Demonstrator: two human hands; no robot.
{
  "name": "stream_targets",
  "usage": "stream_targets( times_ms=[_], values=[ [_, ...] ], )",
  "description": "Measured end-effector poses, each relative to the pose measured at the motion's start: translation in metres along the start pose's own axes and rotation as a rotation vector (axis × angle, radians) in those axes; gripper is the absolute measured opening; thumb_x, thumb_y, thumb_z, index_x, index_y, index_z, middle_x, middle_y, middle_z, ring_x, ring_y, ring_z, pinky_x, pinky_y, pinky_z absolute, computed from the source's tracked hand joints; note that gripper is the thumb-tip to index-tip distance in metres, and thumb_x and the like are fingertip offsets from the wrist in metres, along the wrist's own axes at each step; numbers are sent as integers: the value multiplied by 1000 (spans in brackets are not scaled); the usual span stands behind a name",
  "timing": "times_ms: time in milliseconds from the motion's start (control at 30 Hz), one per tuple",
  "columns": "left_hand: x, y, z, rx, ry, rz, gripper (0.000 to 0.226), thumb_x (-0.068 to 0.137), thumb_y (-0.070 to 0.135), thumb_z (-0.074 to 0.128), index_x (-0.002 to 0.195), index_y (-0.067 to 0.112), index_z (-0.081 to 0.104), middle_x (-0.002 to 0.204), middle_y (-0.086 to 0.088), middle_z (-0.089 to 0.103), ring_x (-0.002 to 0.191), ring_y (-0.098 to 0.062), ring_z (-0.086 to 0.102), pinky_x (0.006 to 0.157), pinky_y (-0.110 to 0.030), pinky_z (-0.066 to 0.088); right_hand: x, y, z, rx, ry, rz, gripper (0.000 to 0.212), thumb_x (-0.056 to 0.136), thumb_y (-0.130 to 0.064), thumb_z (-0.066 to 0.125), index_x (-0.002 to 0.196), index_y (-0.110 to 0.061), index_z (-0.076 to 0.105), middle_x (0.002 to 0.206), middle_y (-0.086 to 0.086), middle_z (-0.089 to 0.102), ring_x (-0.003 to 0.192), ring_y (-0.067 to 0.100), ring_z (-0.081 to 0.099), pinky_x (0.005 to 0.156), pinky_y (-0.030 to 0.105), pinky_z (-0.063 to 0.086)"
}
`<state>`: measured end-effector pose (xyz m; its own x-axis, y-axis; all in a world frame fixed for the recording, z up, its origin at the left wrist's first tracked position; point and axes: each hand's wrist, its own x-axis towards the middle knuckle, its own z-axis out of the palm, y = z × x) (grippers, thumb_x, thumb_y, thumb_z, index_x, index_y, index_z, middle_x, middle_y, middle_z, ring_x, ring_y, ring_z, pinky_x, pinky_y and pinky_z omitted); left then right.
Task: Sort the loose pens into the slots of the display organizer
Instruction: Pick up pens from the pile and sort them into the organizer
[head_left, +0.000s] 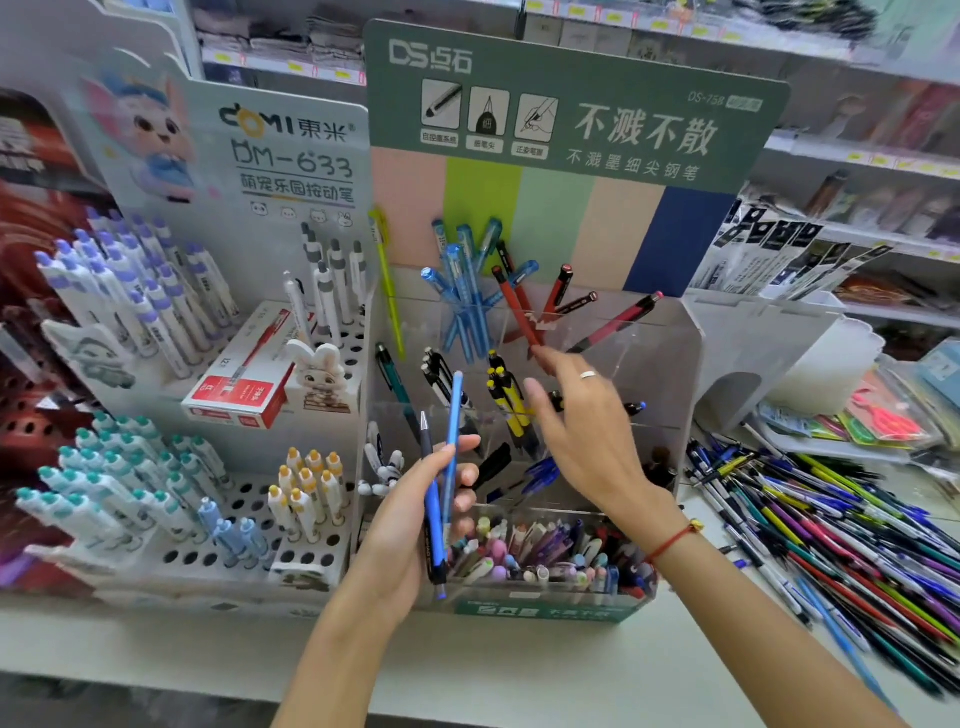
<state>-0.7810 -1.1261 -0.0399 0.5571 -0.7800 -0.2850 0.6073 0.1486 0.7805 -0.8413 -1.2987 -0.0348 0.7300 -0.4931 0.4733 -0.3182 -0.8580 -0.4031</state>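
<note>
A clear tiered display organizer (670, 364) with a green header stands in the middle of the shelf. Its back slots hold blue pens (465, 291) and red pens (519, 306); lower slots hold black, yellow and mixed pens. My left hand (415, 514) grips two pens upright in front of the organizer: a light blue pen (453, 436) and a dark pen with a blue grip (430, 499). My right hand (576, 426) reaches into the organizer with straight fingers, its fingertip touching a red pen in a back slot. A pile of loose pens (831, 530) lies on the shelf at the right.
A white peg-hole display (249, 499) with purple, teal and yellow-capped pens stands at the left, with a red pen box (244, 374) and a rabbit figure on it. A white stand (779, 353) sits right of the organizer. Store shelves run behind.
</note>
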Motion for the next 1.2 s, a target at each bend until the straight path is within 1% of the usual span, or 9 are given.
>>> stream_targets(
  times_ms=[133, 200, 300, 433, 600, 700, 833, 933, 1200],
  values=[
    [-5, 2, 9, -82, 33, 185, 29, 99, 24, 39, 119, 10, 56, 104, -2, 73, 97, -12, 68, 91, -30, 50, -16, -17, 3, -61, 81, -92, 39, 97, -33, 47, 130, -13, 53, 126, 1, 56, 119, 17, 48, 103, 31, 38],
    [-7, 7, 15, -169, 33, 291, 26, 101, 25, 34, 117, 15, 52, 120, -1, 68, 116, -14, 61, 99, -32, 42, -32, -36, -4, 207, 38, -14, 32, 97, -40, 47, 122, -20, 55, 109, -7, 61, 101, 9, 55, 87, 23, 45],
    [-4, 12, 20, -198, 45, 348, 25, 102, 25, 33, 115, 21, 54, 127, 6, 64, 123, -10, 55, 101, -32, 41, -44, -65, -15, 775, -285, 295, 26, 95, -41, 50, 112, -22, 57, 88, -3, 68, 70, 10, 64, 68, 27, 53],
    [3, 14, 19, -44, 54, 357, 31, 102, 29, 34, 115, 25, 61, 128, 10, 63, 126, -4, 51, 111, -34, 35, -36, -73, -31, 1104, -242, 421, 28, 84, -27, 63, 108, -13, 63, 84, 3, 70, 64, 15, 65, 68, 24, 55],
    [8, 19, 11, 109, 103, 302, 38, 100, 36, 34, 113, 13, 61, 94, 0, 74, 86, -15, 71, 91, -36, 51, -9, -70, -48, 949, 130, 278, 8, 90, -17, 61, 93, -18, 69, 74, -4, 69, 63, 8, 63, 64, 19, 53],
    [10, 17, -2, 137, 165, 261, 36, 101, 38, 33, 105, 13, 58, 55, 4, 53, 45, -9, 49, 72, -32, 57, 22, -60, -62, 724, 401, 159, 9, 97, -20, 55, 92, -24, 61, 76, -8, 62, 67, 10, 58, 63, 25, 50],
    [10, 18, -11, 137, 187, 247, 34, 101, 37, 33, 90, 11, 52, 50, 6, 35, 38, -6, 31, 58, -21, 53, 56, -53, -64, 424, 536, 10, 12, 100, -25, 49, 95, -18, 58, 84, -6, 54, 69, 2, 47, 67, 23, 41],
    [8, 17, -14, 148, 159, 254, 34, 98, 38, 36, 81, 12, 51, 50, 4, 34, 38, -6, 32, 60, -21, 53, 78, -58, -53, 238, 503, -84, 20, 99, -27, 50, 95, -11, 61, 83, -5, 55, 66, 5, 48, 69, 35, 42],
    [4, 17, -7, 15, 167, 189, 37, 101, 38, 35, 87, 10, 55, 55, 1, 48, 47, -11, 45, 77, -37, 56, 111, -67, -36, -225, 202, -141, 28, 99, -36, 47, 105, -16, 66, 99, 3, 65, 96, 22, 48, 76, 29, 22]
  ],
)
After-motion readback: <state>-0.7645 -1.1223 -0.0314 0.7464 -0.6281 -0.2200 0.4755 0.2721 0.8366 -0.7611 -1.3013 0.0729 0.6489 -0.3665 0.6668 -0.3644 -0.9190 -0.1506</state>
